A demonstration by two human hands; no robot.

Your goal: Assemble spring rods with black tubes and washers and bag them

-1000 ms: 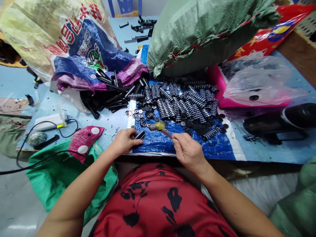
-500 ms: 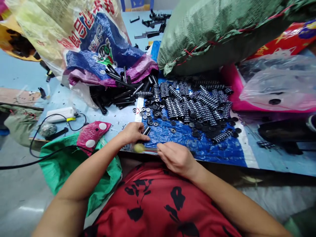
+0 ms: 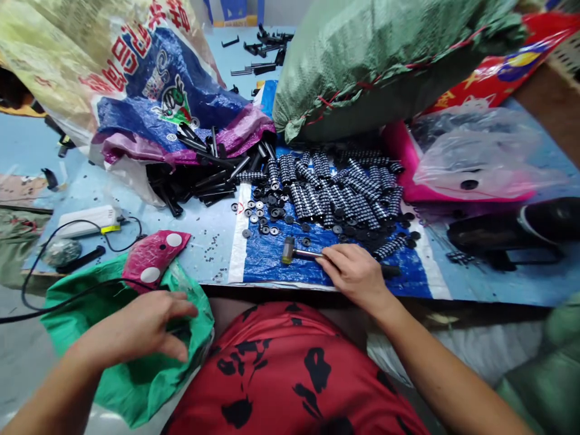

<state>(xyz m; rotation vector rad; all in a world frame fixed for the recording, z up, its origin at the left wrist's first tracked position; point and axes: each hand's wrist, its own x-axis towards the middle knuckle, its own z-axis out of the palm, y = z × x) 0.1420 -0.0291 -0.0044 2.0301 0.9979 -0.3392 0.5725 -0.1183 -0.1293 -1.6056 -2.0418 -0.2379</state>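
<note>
My right hand (image 3: 356, 275) grips the shaft of a small hammer (image 3: 289, 249) that lies flat on the blue tarp (image 3: 272, 266), its yellowish head pointing left. My left hand (image 3: 140, 329) hovers with fingers apart over the mouth of a green woven bag (image 3: 104, 374) at the table's near left edge, and nothing shows in it. Beyond the hammer lie loose black washers (image 3: 263, 212) and a heap of ribbed black-and-silver cylinders (image 3: 344, 193). Black tubes (image 3: 203, 178) spill from a printed sack (image 3: 149, 90).
A stuffed green sack (image 3: 371, 54) fills the back right, with a pink tray under clear plastic (image 3: 471, 163) beside it. A white power adapter (image 3: 86, 220) and black cable (image 3: 67, 296) lie at the left. A pink dotted scrap (image 3: 154, 254) sits on the green bag.
My left hand left the tarp, where it held a black tube, and dropped down left over the green bag; the tube is gone from view. The hammer went from near the edge to flat on the tarp.
</note>
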